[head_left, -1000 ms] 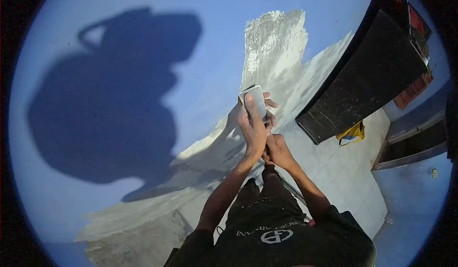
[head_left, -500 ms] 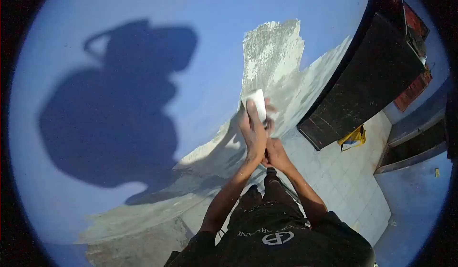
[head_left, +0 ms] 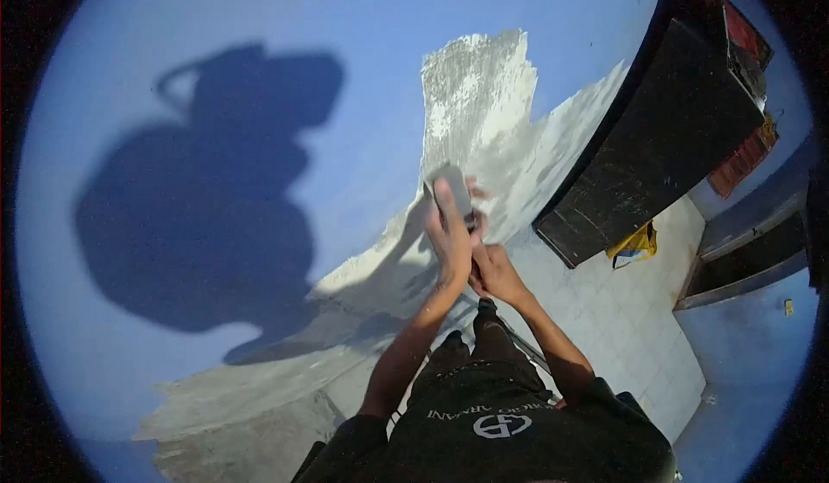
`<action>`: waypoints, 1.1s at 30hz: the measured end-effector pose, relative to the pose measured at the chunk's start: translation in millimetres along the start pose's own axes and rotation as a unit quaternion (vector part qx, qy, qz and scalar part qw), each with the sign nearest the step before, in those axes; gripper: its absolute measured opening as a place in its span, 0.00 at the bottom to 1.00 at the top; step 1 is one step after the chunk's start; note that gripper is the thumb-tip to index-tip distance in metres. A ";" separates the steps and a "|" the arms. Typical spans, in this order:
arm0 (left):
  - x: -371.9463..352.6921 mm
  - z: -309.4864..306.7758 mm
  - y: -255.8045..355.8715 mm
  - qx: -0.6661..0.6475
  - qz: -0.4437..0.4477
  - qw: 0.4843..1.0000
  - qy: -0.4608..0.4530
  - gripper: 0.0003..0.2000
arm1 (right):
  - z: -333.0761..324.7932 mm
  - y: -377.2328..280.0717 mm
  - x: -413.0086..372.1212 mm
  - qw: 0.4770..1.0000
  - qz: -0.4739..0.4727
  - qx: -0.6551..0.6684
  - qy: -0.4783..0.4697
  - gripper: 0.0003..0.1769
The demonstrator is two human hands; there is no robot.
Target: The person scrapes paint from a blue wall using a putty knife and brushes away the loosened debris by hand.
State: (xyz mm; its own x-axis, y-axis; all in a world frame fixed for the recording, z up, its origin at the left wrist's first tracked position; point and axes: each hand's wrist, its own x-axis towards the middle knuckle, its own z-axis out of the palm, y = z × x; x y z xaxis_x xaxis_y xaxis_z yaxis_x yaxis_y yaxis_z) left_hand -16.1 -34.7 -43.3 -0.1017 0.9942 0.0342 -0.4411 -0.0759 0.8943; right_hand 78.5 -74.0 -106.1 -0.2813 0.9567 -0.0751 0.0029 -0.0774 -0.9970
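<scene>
A flat wide-bladed scraper (head_left: 452,188) rests against a blue wall (head_left: 345,69), at the lower edge of a rough grey-white patch (head_left: 475,94). My left hand (head_left: 449,243) lies along the blade with its fingers pressed on the back of it. Just below, my right hand (head_left: 495,276) is closed around the tool's handle, which is mostly hidden in the fist. Both arms reach up from my dark shirt at the bottom of the view.
My own shadow (head_left: 207,198) falls large on the wall at left. A dark door panel (head_left: 665,138) stands at right. Below it a yellow cloth (head_left: 635,243) lies on the white tiled floor (head_left: 622,328). The grey patch runs down to the lower left.
The scraper and both hands have shifted slightly left and down along the wall. The blade has tilted and looks darker than before.
</scene>
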 end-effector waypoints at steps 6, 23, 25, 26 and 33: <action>5.6 14.3 27.5 0.000 0.046 0.999 0.002 0.28 | 3.8 -12.0 10.9 0.998 -0.027 0.050 -0.024 0.35; 1.0 -3.5 -15.9 0.040 0.043 0.998 0.034 0.30 | -1.2 18.0 3.9 0.996 0.013 0.066 -0.053 0.34; 6.8 11.5 17.4 0.029 0.045 0.998 0.025 0.30 | 0.8 -6.4 10.5 0.996 0.009 0.073 -0.045 0.33; 5.0 12.5 23.7 0.016 0.040 0.999 0.021 0.30 | 3.1 -14.9 7.3 0.996 0.014 0.078 -0.037 0.32; 3.4 8.6 17.6 0.008 0.034 0.999 0.020 0.27 | 3.7 -2.8 5.2 0.997 -0.017 0.060 -0.039 0.31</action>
State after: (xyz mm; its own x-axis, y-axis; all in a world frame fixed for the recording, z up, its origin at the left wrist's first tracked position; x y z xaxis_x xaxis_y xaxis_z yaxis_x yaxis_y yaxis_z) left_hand -16.6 -32.0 -23.6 -0.1671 0.9829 0.0771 -0.4183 -0.1415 0.8972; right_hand 73.4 -69.8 -103.6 -0.3529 0.9350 -0.0344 -0.1217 -0.0824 -0.9891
